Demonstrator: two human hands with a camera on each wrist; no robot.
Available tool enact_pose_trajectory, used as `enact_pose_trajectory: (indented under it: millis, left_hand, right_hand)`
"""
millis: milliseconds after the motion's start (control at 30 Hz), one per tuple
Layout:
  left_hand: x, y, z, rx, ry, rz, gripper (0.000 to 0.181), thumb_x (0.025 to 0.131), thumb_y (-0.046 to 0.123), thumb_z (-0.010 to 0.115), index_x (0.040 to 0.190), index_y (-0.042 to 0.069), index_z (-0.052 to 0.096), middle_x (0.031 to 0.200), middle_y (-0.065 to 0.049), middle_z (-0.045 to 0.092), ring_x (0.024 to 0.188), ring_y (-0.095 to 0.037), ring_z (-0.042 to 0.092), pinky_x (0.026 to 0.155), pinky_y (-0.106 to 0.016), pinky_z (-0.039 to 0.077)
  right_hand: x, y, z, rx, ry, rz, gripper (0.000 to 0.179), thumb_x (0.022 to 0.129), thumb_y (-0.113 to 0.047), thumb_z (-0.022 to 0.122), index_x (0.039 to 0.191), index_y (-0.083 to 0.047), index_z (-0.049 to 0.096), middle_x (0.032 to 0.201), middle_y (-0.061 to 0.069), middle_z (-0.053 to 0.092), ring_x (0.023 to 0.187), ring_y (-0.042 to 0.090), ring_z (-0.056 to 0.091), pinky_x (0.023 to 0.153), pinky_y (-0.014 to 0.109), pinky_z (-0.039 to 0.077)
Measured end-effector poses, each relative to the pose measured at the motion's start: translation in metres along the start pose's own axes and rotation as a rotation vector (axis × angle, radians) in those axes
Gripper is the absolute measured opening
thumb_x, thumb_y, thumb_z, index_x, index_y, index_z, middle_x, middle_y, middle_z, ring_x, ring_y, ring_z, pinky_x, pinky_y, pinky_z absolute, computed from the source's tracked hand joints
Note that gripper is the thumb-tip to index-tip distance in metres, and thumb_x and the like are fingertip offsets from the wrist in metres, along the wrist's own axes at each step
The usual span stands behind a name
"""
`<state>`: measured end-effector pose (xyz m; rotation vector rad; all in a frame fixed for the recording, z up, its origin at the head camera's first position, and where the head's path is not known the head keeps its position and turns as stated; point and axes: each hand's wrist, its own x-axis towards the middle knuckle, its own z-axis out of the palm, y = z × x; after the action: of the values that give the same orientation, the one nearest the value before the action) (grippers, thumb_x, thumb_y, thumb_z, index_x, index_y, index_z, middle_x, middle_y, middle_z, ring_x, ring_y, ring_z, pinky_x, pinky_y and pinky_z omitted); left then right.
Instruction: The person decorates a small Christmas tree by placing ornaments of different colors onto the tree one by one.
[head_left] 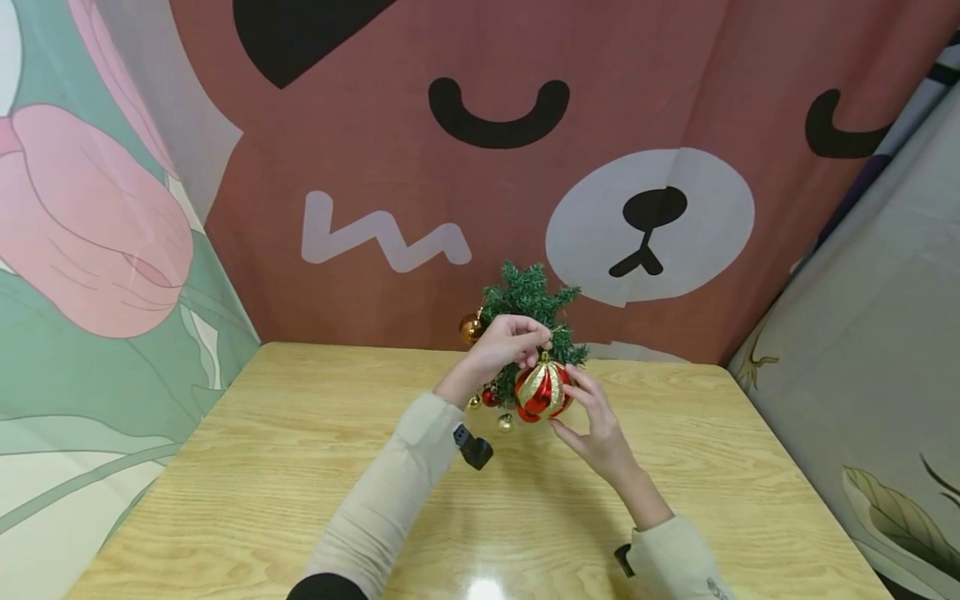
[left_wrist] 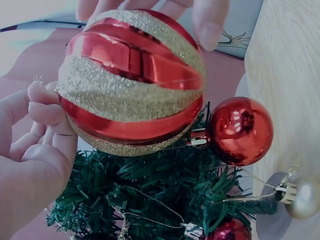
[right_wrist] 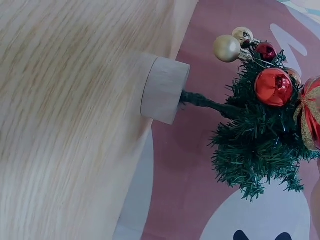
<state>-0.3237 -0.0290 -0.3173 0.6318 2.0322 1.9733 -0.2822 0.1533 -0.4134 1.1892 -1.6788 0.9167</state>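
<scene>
A large red bauble (head_left: 542,390) with gold glitter stripes is held in front of a small green Christmas tree (head_left: 525,292). My right hand (head_left: 600,425) grips its side, thumb below and fingers along the upper right. At the bauble's top, my left hand (head_left: 510,340) pinches the gold string, thumb against forefinger. The left wrist view shows the striped bauble (left_wrist: 132,82) close up, with the left fingertips (left_wrist: 45,95) right at its top end. Beside it hangs a smaller shiny red ball (left_wrist: 241,131). Most of the right hand is outside the right wrist view.
The tree stands on a pale round base (right_wrist: 165,90) near the back of the wooden table (head_left: 360,400). Other small ornaments hang on it, among them an orange-brown ball (head_left: 471,328) and a pale gold ball (right_wrist: 227,48). A printed curtain (head_left: 375,167) rises behind the table.
</scene>
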Motion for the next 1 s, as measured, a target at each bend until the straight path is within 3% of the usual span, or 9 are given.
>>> enact_pose_trajectory:
  millis: [333, 667, 800, 1000]
  left_hand:
    - [-0.001, 0.001, 0.002, -0.019, -0.001, 0.024, 0.03, 0.094, 0.008, 0.051, 0.107, -0.02, 0.054, 0.073, 0.0, 0.06, 0.049, -0.008, 0.049, 0.048, -0.02, 0.041]
    - [-0.004, 0.004, 0.004, -0.032, 0.007, 0.018, 0.029, 0.092, 0.007, 0.054, 0.104, -0.019, 0.056, 0.073, -0.001, 0.062, 0.049, -0.008, 0.049, 0.048, -0.02, 0.042]
    - [-0.005, 0.005, 0.005, -0.036, 0.008, 0.026, 0.029, 0.092, 0.007, 0.054, 0.105, -0.019, 0.055, 0.075, -0.001, 0.063, 0.049, -0.008, 0.05, 0.048, -0.02, 0.042]
    - [-0.007, 0.008, 0.008, -0.041, 0.019, 0.024, 0.027, 0.092, 0.007, 0.054, 0.105, -0.017, 0.058, 0.075, -0.001, 0.062, 0.049, -0.009, 0.05, 0.049, -0.021, 0.041]
  right_hand:
    - [0.009, -0.012, -0.004, 0.189, 0.135, 0.129, 0.059, 0.077, -0.018, 0.072, 0.105, 0.027, 0.048, 0.111, 0.042, 0.047, 0.118, 0.027, 0.048, 0.098, 0.03, 0.038]
    - [0.01, -0.005, -0.002, 0.457, 0.317, 0.366, 0.028, 0.081, 0.007, 0.063, 0.099, 0.027, 0.054, 0.106, 0.015, 0.063, 0.105, 0.016, 0.057, 0.092, 0.025, 0.043]
    - [0.017, -0.005, -0.002, 0.519, 0.367, 0.488, 0.019, 0.081, 0.016, 0.057, 0.099, 0.02, 0.06, 0.101, 0.004, 0.066, 0.096, 0.011, 0.061, 0.083, 0.02, 0.047]
    - [0.03, -0.004, 0.0, 0.602, 0.405, 0.628, 0.024, 0.082, 0.016, 0.056, 0.095, 0.002, 0.071, 0.093, 0.002, 0.068, 0.087, 0.01, 0.063, 0.076, 0.018, 0.049]
